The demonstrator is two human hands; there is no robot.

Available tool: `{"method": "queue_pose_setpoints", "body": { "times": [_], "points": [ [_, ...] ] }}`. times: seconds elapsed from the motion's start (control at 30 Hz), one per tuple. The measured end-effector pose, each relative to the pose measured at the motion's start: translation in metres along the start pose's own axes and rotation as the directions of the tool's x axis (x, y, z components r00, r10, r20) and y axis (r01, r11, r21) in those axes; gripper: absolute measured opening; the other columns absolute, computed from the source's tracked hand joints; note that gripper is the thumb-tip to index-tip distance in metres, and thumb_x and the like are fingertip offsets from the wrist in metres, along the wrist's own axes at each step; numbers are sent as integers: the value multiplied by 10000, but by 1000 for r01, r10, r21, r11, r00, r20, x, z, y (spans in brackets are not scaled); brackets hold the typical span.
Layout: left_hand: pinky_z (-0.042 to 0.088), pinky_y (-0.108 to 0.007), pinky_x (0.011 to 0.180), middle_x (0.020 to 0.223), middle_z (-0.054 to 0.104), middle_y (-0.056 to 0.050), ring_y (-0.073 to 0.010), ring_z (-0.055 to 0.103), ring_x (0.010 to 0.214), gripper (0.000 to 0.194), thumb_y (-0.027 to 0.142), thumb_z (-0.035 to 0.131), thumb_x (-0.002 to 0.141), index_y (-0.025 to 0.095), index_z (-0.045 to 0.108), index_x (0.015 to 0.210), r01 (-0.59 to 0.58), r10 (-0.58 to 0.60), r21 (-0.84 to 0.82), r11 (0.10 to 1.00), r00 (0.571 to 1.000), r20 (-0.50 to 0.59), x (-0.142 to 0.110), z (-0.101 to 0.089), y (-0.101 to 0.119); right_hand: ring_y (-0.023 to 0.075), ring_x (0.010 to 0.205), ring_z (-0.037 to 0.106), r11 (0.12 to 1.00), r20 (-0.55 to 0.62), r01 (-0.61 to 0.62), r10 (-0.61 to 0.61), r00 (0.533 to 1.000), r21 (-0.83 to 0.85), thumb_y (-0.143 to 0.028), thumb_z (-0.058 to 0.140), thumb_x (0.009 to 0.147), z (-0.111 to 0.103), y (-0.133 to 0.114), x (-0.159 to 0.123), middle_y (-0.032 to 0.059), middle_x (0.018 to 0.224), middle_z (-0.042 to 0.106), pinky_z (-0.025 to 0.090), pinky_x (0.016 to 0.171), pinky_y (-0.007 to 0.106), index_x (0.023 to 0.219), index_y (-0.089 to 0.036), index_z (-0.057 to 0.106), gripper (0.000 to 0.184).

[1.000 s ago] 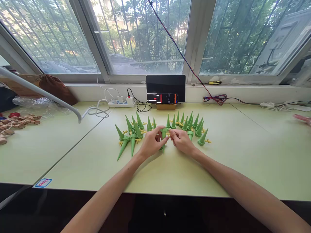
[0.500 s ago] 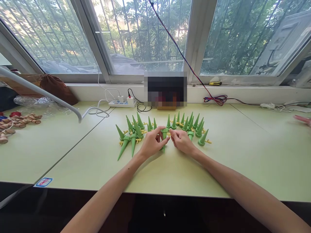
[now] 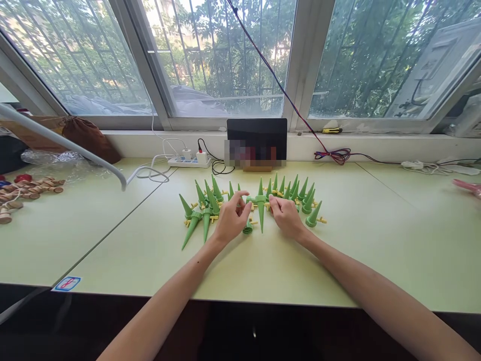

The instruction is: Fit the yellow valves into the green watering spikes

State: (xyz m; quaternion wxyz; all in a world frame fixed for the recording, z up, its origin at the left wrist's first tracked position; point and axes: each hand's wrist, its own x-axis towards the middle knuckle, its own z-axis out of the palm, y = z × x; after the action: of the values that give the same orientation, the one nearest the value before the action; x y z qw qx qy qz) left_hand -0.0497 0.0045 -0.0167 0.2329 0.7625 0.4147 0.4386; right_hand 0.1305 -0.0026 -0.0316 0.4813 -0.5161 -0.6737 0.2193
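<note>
My right hand point(image 3: 286, 218) pinches the small yellow valve of a green plant watering spike point(image 3: 261, 213), whose tip points down. My left hand point(image 3: 232, 216) is just left of that spike, thumb and fingers apart, with nothing in its grasp. Under the left fingertips lies another green spike point(image 3: 247, 229), its open round end facing me and most of its body hidden. Several more green spikes with yellow valves stand beyond and beside both hands; two on the left point(image 3: 191, 230) lie with their points towards me.
A lone spike point(image 3: 313, 214) stands right of my right hand. Behind are a dark screen on a stand point(image 3: 257, 135), a power strip point(image 3: 190, 160) and a cable bundle point(image 3: 333, 155). Wooden pieces point(image 3: 32, 188) lie far left, beneath a grey lamp arm point(image 3: 67, 140).
My left hand has let go of the spike and opened, drawing slightly left. My right hand has carried the spike a little to the right.
</note>
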Motion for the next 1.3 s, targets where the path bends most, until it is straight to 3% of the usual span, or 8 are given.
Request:
{"method": "queue_pose_setpoints", "body": {
  "times": [0.1, 0.27, 0.43, 0.7, 0.87, 1.0, 1.17, 1.3],
  "points": [
    [329, -206, 494, 600, 450, 63, -72, 378, 461, 178, 329, 530, 892, 193, 586, 993, -13, 15, 57, 998, 999, -49, 1, -1, -2, 138, 451, 372, 985, -6, 55, -57, 998, -164, -509, 303, 1007, -1, 3, 1, -2, 485, 424, 238, 503, 304, 551, -225, 315, 538],
    [351, -229, 544, 511, 455, 59, -89, 409, 469, 152, 289, 535, 872, 185, 620, 802, -52, 46, 215, 975, 998, 35, 0, -1, -6, 142, 458, 403, 918, 96, 84, -51, 994, -388, -386, 347, 1007, -1, 5, 0, 26, 512, 505, 229, 509, 300, 539, -214, 373, 500],
    [344, -251, 564, 520, 517, 36, -113, 459, 487, 144, 262, 553, 837, 189, 656, 769, -31, -10, 352, 935, 993, 114, -2, -2, -7, 147, 469, 447, 855, 92, 83, -42, 995, -512, -386, 408, 992, -1, 5, -1, 52, 540, 557, 226, 511, 291, 535, -199, 458, 496],
    [309, -258, 523, 516, 520, 27, -145, 484, 493, 161, 300, 553, 840, 201, 679, 850, -4, -65, 400, 917, 985, 160, -3, -3, -9, 167, 507, 508, 800, 45, 23, 5, 999, -600, -381, 483, 962, -3, 6, -1, 52, 576, 581, 213, 508, 280, 645, -194, 522, 370],
    [299, -261, 521, 520, 524, 27, -155, 496, 506, 214, 342, 512, 862, 207, 672, 905, 43, -135, 419, 907, 972, 194, -3, -5, -6, 162, 525, 522, 795, 60, 51, -18, 998, -604, -307, 501, 957, -5, 4, -1, 14, 593, 582, 248, 516, 259, 784, -193, 560, 215],
    [311, -263, 541, 517, 532, 28, -158, 491, 515, 219, 317, 465, 871, 217, 660, 875, 37, -152, 423, 905, 958, 242, -4, -7, -4, 159, 602, 546, 831, 97, 154, -120, 988, -535, -249, 485, 962, -4, 1, -3, 22, 716, 623, 320, 554, 254, 836, -186, 569, 164],
    [322, -270, 556, 515, 518, 24, -146, 450, 495, 208, 262, 446, 844, 204, 601, 718, 17, -133, 409, 913, 957, 257, -4, -5, -6, 198, 768, 571, 845, 122, 313, -289, 949, -433, -173, 499, 933, 6, 0, -6, 69, 850, 626, 423, 686, 285, 931, -165, 592, 93],
    [325, -266, 561, 497, 472, 37, -139, 426, 492, 167, 230, 452, 820, 207, 551, 687, 7, -113, 396, 918, 963, 245, -4, -5, -8, 237, 886, 554, 841, 158, 417, -386, 909, -345, -107, 493, 911, 12, 1, -7, 85, 893, 640, 450, 799, 342, 1018, -167, 587, 155]
  ]
}}
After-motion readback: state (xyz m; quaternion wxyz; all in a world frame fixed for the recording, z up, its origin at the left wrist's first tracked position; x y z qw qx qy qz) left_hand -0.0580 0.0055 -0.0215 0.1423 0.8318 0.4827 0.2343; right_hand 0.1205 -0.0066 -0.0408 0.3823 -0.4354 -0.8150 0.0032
